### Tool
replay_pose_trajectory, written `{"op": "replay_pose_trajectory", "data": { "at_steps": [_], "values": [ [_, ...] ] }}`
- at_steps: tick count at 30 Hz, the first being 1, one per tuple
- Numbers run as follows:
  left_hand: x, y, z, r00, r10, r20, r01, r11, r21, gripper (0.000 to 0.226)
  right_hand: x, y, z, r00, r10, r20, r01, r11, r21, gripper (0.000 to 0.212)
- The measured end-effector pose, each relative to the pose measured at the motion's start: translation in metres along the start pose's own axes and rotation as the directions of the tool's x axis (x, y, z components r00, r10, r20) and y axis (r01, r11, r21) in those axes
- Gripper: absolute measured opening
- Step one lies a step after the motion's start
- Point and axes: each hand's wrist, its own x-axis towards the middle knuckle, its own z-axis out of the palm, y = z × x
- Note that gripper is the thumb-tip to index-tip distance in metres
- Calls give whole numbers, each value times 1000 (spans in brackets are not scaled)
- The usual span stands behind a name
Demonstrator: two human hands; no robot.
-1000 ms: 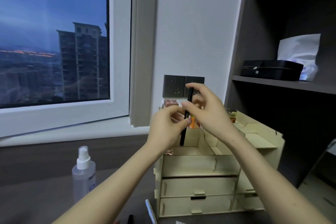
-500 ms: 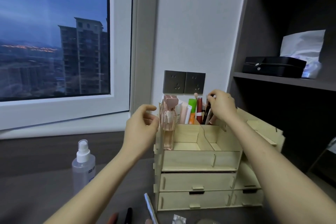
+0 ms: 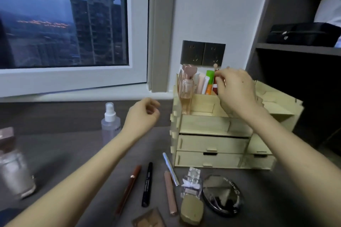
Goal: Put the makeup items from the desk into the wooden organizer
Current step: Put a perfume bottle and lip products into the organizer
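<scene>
The wooden organizer stands on the desk against the wall. A pink perfume bottle, pale tubes, a green-orange tube and a red tube stand in its top compartments. My right hand hovers over the back compartment, fingertips at the red tube; what it grips is hidden. My left hand hangs loosely curled and empty left of the organizer. In front lie a red-brown pencil, a black pen, a pink tube, a silver pen, a small glass bottle, a black compact and a gold compact.
A clear spray bottle stands behind my left forearm. A silvery bottle is at the far left. A brown palette lies at the bottom edge. Dark shelving with a black case rises on the right; the window is at the left.
My right hand carried a black pen into the organizer's back compartment. My left hand drew back to the left and down. The view tilted down, revealing the items on the desk.
</scene>
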Motion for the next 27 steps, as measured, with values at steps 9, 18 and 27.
{"op": "replay_pose_trajectory", "data": {
  "at_steps": [9, 18, 27],
  "values": [
    [-64, -55, -22, 913, -305, 271, 121, 837, 534, 16, -134, -93, -15, 792, -238, 563, 29, 934, 355, 19],
    [-105, -76, -17, 820, -505, 268, 235, 726, 646, 15, -157, -146, 61, 650, -42, 759, -42, 995, 91, 22],
    [-100, -63, -37, 931, -344, 121, 283, 891, 355, 6, -161, -155, 93, 585, 131, 801, -363, 925, 114, 25]
  ]
}}
